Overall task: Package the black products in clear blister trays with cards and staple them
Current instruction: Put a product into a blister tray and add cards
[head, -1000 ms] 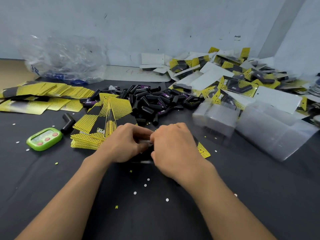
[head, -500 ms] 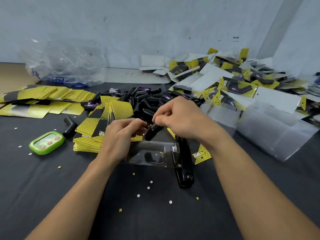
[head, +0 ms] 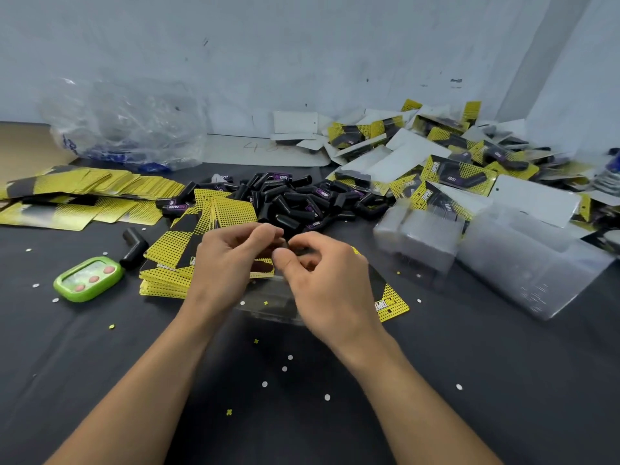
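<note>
Both my hands are close together over a clear blister tray point(head: 268, 308) lying on the black cloth. My left hand point(head: 231, 266) has curled fingers and pinches the tray's far edge. My right hand point(head: 322, 280) has thumb and fingers curled round a black product, which is almost wholly hidden. A yellow-and-black card point(head: 392, 305) pokes out from under my right hand. A stack of cards point(head: 167, 273) lies just left of my left hand. The pile of black products point(head: 295, 199) is right behind my hands.
Stacks of clear trays point(head: 469, 250) stand to the right, with finished packages point(head: 453, 169) heaped behind them. A green counter point(head: 88, 278) and a lone black product point(head: 134, 246) lie to the left. Fanned cards point(head: 84, 189) and a plastic bag point(head: 124, 125) fill the far left.
My right hand came back from the pile with a black product and dropped onto the tray beside my left hand. The black stapler seen half a second ago is now hidden.
</note>
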